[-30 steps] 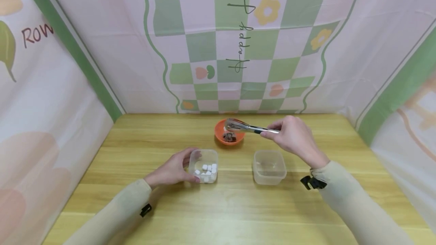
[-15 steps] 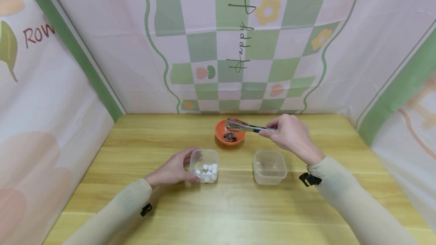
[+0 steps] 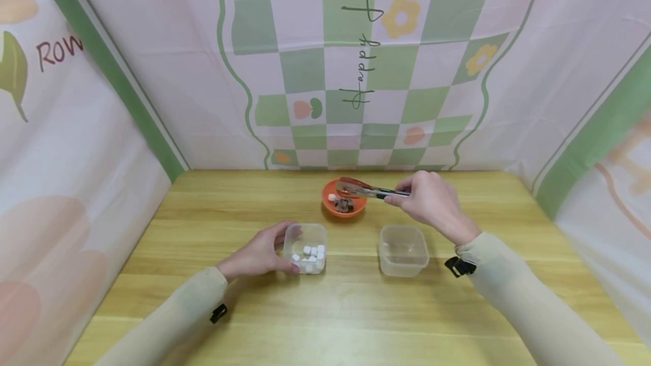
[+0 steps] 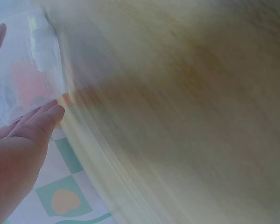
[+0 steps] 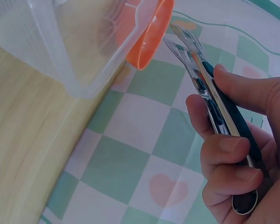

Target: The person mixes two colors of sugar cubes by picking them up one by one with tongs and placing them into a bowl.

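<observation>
My right hand [image 3: 432, 202] grips a pair of metal tongs [image 3: 363, 189] [image 5: 200, 74], their tips over the orange bowl [image 3: 330, 208] [image 5: 151, 37] at the back of the wooden table. The bowl holds brown pieces [image 3: 344, 204] and one white cube [image 3: 331, 197]. The tongs' arms stand slightly apart with nothing between them. My left hand [image 3: 259, 253] [image 4: 23, 135] holds the side of a clear plastic box [image 3: 305, 248] [image 4: 23, 70] with several white cubes [image 3: 311, 253] inside. A second clear box [image 3: 403, 249] [image 5: 56, 42], empty, sits under my right wrist.
The wooden table [image 3: 335, 309] is enclosed by pink and green checked cloth walls [image 3: 356, 66] at the back and both sides. Both boxes stand mid-table, the bowl behind and between them.
My right hand has lowered the tongs a little towards the orange bowl. The left hand and both boxes have stayed in place.
</observation>
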Available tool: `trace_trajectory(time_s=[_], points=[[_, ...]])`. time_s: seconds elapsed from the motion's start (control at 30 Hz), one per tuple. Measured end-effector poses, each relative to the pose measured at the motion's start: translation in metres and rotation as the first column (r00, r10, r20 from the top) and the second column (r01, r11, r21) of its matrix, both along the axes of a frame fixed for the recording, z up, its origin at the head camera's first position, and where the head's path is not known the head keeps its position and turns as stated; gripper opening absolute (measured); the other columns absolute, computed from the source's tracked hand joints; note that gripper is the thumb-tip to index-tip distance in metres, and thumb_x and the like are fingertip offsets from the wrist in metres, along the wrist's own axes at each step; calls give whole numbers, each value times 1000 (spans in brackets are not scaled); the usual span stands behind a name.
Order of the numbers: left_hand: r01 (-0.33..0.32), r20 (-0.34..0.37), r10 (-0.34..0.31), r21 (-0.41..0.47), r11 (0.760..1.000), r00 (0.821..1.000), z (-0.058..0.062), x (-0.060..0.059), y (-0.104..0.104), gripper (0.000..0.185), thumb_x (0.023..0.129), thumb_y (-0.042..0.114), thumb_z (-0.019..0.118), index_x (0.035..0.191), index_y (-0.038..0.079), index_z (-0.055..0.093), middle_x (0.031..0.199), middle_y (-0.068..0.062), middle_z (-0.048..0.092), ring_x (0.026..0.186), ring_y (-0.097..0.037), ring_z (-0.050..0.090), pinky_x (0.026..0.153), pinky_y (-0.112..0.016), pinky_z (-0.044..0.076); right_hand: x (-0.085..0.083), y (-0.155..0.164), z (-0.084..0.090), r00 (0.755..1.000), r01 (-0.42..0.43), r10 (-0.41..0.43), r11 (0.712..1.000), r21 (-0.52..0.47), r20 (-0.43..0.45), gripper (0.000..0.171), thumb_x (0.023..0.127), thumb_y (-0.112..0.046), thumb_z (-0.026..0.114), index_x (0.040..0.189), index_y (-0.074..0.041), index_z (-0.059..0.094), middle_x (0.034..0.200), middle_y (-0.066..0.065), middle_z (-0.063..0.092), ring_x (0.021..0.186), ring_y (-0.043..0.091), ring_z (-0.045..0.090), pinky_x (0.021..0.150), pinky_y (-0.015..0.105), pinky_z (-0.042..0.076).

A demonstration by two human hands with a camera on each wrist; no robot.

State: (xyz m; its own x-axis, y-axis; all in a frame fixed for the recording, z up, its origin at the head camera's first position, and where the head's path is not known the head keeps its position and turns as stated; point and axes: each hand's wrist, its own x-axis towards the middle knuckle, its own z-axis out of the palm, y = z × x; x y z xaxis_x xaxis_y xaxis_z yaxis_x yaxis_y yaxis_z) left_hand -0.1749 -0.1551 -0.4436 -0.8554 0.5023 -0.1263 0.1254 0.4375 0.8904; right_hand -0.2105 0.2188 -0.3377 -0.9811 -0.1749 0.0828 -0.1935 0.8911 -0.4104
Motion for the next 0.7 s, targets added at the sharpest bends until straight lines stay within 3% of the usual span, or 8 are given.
trace_trajectory(time_s=[0.2,0.7], points=[[2,-2,-2,12,1000,1000,-1,-1,0,101,78,14,96,160,3,38,157,-12,50,145,-33,46,120,-46,37,5,-2,7,1000,11,-11,1000,-10,2,25,92,-44,80,93,-19,84,64,-8,66,54,18,49,46,34,32],[-3,5,3,-1,1000,1000,2,1,1,102,79,11,94,161,1,35,159,-13,48,146,-34,44,120,-46,36,33,-21,18,997,-80,80,996,-35,16,17,89,-41,84,85,-25,82,68,-11,67,58,16,55,51,34,40]])
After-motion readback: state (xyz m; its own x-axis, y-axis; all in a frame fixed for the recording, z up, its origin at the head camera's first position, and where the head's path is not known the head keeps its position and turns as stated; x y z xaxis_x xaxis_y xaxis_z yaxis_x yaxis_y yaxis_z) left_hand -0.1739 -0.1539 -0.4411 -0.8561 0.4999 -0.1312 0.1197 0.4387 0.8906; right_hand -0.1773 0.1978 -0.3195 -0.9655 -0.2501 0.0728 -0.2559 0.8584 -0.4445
